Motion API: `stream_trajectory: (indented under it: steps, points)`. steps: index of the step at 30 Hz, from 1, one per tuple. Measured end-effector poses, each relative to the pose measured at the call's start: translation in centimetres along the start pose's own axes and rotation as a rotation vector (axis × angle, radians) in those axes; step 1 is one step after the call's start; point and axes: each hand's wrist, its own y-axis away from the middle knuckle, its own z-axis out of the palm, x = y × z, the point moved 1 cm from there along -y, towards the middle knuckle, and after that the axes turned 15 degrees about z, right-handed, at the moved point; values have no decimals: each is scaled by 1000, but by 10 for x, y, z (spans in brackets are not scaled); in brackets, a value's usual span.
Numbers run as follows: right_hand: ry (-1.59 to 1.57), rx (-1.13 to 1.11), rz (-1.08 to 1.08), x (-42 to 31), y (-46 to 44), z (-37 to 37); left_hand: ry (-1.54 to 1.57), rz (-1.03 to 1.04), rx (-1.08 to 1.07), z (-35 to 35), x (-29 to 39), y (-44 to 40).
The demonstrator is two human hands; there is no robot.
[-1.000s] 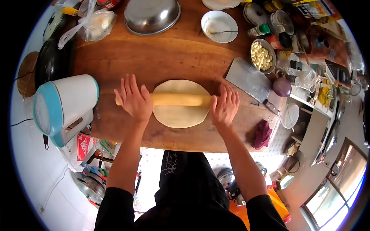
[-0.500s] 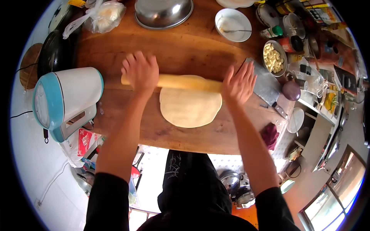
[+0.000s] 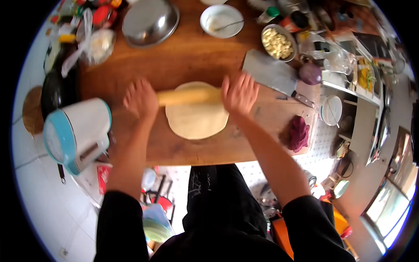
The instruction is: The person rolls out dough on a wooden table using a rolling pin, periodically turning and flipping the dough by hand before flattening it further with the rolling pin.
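A wooden rolling pin (image 3: 190,96) lies across the upper part of a round, flat sheet of dough (image 3: 197,120) on the wooden table. My left hand (image 3: 142,98) rests on the pin's left end, its fingers spread and a little blurred. On the right end lies my right hand (image 3: 240,93), palm down with the fingers stretched out. Both palms cover the ends of the pin, and neither hand wraps round it.
A cleaver (image 3: 270,72) lies right of my right hand, below a bowl of garlic cloves (image 3: 278,43). Near it are a purple onion (image 3: 310,74) and a dark red cloth (image 3: 299,134). A white-and-blue appliance (image 3: 78,133) stands left; a metal bowl (image 3: 150,22) and white bowl (image 3: 221,21) sit behind.
The camera view has shifted and turned. Across the frames, both hands and the pin have moved from the dough's middle to its far part.
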Motion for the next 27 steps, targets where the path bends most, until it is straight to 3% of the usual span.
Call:
stream_trajectory:
  steps: [1, 3, 4, 6, 8, 10, 13, 15, 18, 20, 21, 23, 25, 27]
  points:
    - [-39, 1, -83, 17, 30, -4, -56, 181, 188, 0, -5, 35]
    - [-99, 13, -269, 48, 78, -23, 72, 447, 125, -30, -27, 87]
    - [-99, 35, -247, 60, 91, -33, 78, 579, 81, -57, -28, 95]
    - [-22, 11, -414, 74, 103, -42, 55, 696, 20, -47, -59, 100]
    - [4, -82, -364, 77, 103, -42, 17, 797, -81, -44, -73, 97]
    - [-2, -196, -340, 79, 99, -36, 109, 769, -239, -46, -73, 81]
    - [-33, -196, -220, 95, 115, -45, 137, 910, -177, -53, -59, 66]
    - [12, -249, -161, 108, 133, -55, 227, 919, -221, -56, -35, 63]
    - [-119, -321, 20, 106, 152, -71, 341, 748, -75, -57, 14, 72]
    - [-62, -218, 100, 95, 143, -54, 203, 365, 71, -26, 37, 66]
    - [1, -112, 174, 90, 136, -46, 199, 368, 64, -26, 43, 52]
    - [-11, -108, 248, 83, 94, -27, 350, 454, 142, -33, 62, 4]
    - [-54, 46, 402, 74, 54, -18, 491, 382, 169, -24, 96, -62]
    - [28, -8, 421, 69, 57, -27, 608, 289, 119, -27, 81, -30]
